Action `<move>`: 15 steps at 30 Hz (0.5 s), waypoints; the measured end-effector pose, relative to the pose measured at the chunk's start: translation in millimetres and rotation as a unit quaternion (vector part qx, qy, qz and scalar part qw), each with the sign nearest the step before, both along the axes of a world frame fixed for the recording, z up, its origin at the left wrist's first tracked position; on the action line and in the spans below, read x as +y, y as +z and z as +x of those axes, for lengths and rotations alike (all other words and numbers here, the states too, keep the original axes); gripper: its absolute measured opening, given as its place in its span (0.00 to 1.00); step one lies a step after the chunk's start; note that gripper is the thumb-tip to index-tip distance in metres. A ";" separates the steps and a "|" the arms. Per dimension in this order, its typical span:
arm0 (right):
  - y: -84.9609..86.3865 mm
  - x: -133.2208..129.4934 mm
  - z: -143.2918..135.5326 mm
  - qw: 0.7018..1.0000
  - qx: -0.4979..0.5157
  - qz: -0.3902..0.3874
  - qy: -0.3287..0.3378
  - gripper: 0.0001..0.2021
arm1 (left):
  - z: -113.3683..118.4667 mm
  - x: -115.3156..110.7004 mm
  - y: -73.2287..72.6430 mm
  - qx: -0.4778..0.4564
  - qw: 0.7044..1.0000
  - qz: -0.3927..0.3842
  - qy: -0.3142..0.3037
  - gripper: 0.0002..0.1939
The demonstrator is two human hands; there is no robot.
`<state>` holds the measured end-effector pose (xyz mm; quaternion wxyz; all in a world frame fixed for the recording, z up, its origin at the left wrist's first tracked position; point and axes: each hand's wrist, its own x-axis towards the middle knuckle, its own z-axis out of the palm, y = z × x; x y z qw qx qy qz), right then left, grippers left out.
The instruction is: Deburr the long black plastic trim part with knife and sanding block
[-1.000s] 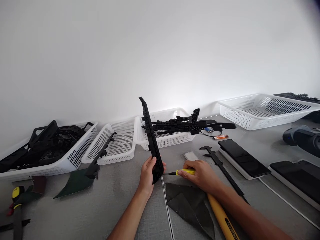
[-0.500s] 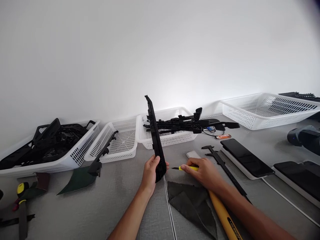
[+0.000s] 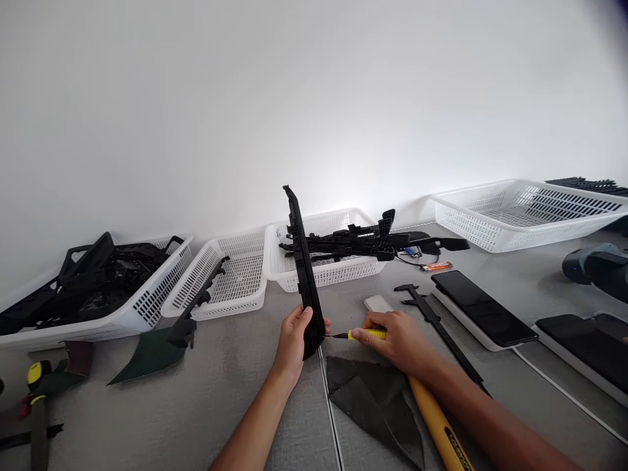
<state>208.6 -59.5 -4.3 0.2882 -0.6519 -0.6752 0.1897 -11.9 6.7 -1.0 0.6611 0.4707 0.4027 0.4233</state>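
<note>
A long black plastic part (image 3: 305, 275) stands nearly upright, its lower end gripped by my left hand (image 3: 293, 343) between thumb and fingers. My right hand (image 3: 400, 337) is closed around the yellow handle of a thin-bladed knife (image 3: 367, 334). The blade points left, and its tip is at the right edge of the part's lower end, close to my left fingertips. Whether the tip touches the part I cannot tell. A dark grey cloth (image 3: 375, 405) lies below the knife, beside a yellow handle (image 3: 439, 425) that passes under my right forearm.
White baskets (image 3: 324, 278) along the wall hold black parts; the right basket (image 3: 490, 239) holds nothing visible. A caliper (image 3: 441, 330), a phone (image 3: 483, 307) and a lighter (image 3: 436, 266) lie to the right. Green sandpaper (image 3: 150, 356) and a yellow-black tool (image 3: 39, 373) are left.
My right hand and the knife have shifted slightly left, bringing the blade tip to the part's edge. The whole view has moved a little.
</note>
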 end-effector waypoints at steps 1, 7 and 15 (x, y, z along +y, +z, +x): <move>0.2 0.0 -0.1 1.000 -0.001 0.000 0.000 0.29 | 0.0 -0.3 0.9 -0.001 1.000 -0.001 0.000 0.27; 0.5 -0.3 0.0 1.000 0.004 -0.006 -0.002 0.30 | 0.7 -0.6 3.0 -0.017 1.000 -0.015 -0.004 0.27; -0.6 1.1 2.0 1.000 0.019 -0.018 -0.010 0.32 | 1.9 0.1 2.7 -0.018 1.000 -0.021 -0.002 0.32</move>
